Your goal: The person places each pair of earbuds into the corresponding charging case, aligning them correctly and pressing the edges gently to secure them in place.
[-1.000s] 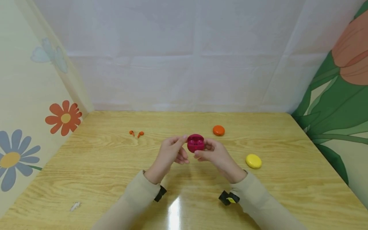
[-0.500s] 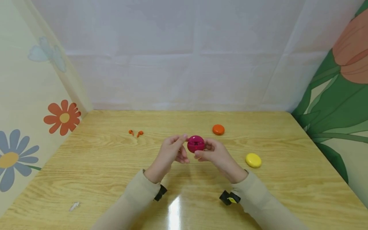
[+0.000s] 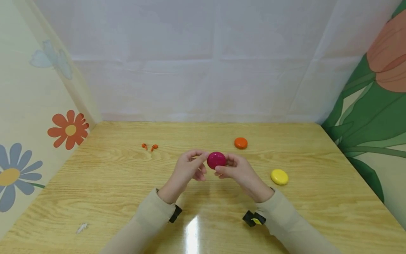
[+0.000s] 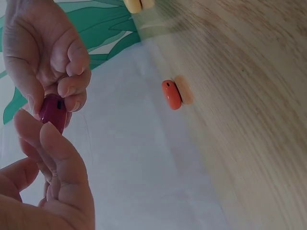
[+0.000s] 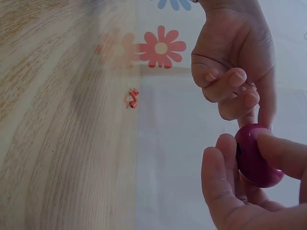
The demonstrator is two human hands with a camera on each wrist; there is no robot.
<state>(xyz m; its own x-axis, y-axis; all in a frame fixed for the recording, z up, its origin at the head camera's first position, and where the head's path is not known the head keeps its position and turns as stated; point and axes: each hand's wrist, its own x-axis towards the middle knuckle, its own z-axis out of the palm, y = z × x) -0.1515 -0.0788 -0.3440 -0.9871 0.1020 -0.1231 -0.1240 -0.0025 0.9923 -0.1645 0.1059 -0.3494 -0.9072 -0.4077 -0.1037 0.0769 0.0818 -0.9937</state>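
A glossy magenta earbud case (image 3: 216, 160), round and closed, is held above the table between both hands. My right hand (image 3: 238, 171) grips it from the right, thumb on the near face and fingers behind. From the other side my left hand (image 3: 190, 165) has its thumb and forefinger tips at the case's left edge, its other fingers curled loosely below. The right wrist view shows the case (image 5: 256, 155) with the right thumb across it and the left fingertips at its upper end. In the left wrist view, fingers partly cover the case (image 4: 53, 112).
Two orange earbuds (image 3: 149, 147) lie at the back left of the wooden table (image 3: 127, 197). An orange round case (image 3: 241, 143) sits at the back right, a yellow one (image 3: 280, 177) nearer on the right. A small whitish scrap (image 3: 81, 228) lies at front left.
The magenta case's lid has swung down from open to closed, and its hollow interior is out of sight. Both hands stay in nearly the same place.
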